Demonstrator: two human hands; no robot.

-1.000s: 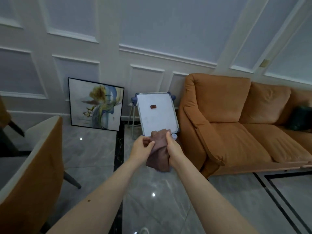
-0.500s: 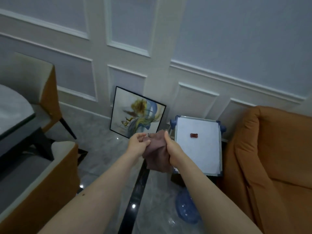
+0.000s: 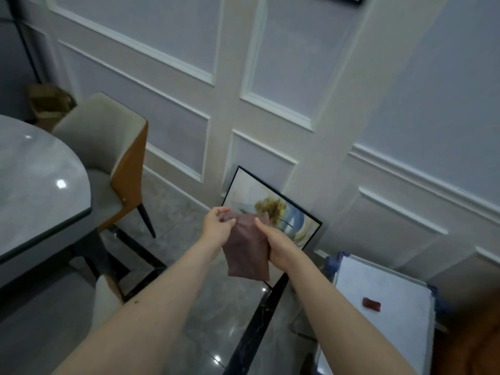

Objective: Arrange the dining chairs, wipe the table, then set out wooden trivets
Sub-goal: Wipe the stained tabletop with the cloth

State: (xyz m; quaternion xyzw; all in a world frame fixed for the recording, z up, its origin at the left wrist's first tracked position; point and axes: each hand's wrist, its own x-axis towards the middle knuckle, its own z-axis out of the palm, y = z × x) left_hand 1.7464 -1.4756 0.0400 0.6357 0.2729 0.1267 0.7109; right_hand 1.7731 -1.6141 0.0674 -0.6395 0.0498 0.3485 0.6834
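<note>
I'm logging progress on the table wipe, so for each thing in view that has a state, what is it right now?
Cloth: folded, held in the air between both hands, not on the table.
Left hand: pinching the cloth's top corner.
Right hand: gripping the cloth's side.
Table: bare and glossy where visible.
Chair: upright, close to the table's end.
Picture: on the floor, leaning against the wall.
Whiteboard: tilted, a small red thing on it.

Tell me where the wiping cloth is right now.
The cloth is held up mid-frame between the left hand and right hand, in front of the framed picture leaning on the wall.
</note>
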